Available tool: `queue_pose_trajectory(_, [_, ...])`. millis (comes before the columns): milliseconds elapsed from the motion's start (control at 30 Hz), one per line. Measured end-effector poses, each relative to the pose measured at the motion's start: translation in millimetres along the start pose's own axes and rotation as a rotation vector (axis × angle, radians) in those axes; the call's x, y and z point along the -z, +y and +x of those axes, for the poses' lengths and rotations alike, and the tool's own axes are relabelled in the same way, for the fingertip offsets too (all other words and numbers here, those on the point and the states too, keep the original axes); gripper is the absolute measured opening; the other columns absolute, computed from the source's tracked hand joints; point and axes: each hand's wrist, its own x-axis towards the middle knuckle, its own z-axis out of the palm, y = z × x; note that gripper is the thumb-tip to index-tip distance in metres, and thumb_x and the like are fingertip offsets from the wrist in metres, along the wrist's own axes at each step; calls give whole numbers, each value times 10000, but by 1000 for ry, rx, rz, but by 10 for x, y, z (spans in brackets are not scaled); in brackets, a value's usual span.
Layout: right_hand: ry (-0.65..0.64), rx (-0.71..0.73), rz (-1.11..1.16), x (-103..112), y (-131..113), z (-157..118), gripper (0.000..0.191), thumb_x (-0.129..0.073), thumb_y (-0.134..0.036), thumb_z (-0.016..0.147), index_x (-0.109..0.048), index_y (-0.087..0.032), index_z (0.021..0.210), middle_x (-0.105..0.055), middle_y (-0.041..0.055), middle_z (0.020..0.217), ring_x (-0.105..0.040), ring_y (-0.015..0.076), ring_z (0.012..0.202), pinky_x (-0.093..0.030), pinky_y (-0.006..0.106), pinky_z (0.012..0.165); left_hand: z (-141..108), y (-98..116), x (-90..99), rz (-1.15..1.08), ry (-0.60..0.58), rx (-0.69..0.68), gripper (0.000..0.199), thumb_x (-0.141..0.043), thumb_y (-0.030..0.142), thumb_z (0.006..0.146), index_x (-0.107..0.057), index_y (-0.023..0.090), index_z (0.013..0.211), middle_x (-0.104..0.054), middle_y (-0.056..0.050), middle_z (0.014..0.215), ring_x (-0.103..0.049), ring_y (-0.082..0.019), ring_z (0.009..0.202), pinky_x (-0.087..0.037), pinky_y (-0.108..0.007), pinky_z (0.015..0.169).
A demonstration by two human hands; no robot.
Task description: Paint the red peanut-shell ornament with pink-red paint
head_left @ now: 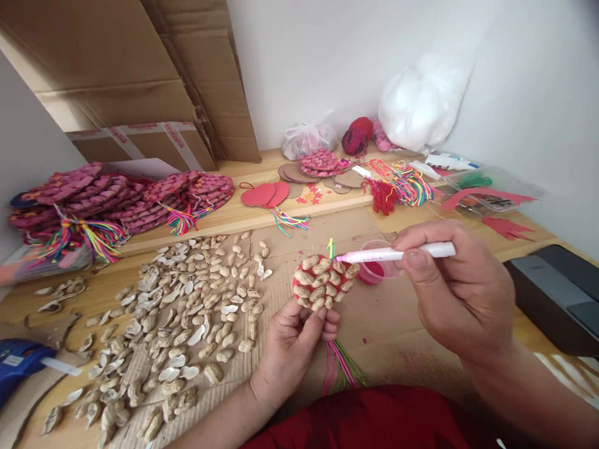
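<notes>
My left hand grips the lower edge of a red disc covered with peanut shells. A short yellow-green loop sticks up from the disc's top, and pink and green strings hang below it. In my right hand is a white marker pen, held between thumb and fingers. Its pink tip points left and lies at the disc's upper edge, near the loop; whether it touches is unclear. Behind the pen stands a clear plastic cup with dark pink liquid.
Loose peanut shells spread over cardboard on the left, beside a blue glue gun. Stacked pink discs with tassels, red discs and yarn balls line the back. A black device lies at right.
</notes>
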Motion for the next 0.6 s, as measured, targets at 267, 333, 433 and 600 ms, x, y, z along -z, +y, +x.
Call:
queue_pose_trajectory(267, [132,-54,-58,198,96,121,39,-624,-276,922,-652,-263,897,-608,16,767,-540,188,645,-397,365,613,19,35,21,3,19,7,317,-751,444,848,-652,155,933,-758,-34,810,-684,-114,661,-604,-227,636])
queue_pose_trajectory(333, [68,-61,-166,234,161,160,54,-628,-292,918,-645,-263,875,-608,13,744,-546,191,646,-395,361,621,24,30,20,7,31,12,310,-749,433,852,-647,153,935,-762,-35,810,-684,-111,659,-605,-224,638])
queue_pose_trajectory(433, [-130,-21,-315,218,269,183,76,-641,-290,897,-653,-249,834,-649,8,725,-584,196,682,-407,351,648,23,36,14,21,33,18,304,-747,421,853,-642,149,939,-767,-41,818,-688,-112,657,-607,-225,636])
queue_pose_trajectory(600, [-270,-10,-382,134,355,166,98,-672,-302,864,-685,-221,810,-703,14,746,-588,199,712,-423,361,712,7,55,13,36,17,23,291,-736,410,866,-634,146,937,-774,-54,851,-690,-114,669,-606,-222,630])
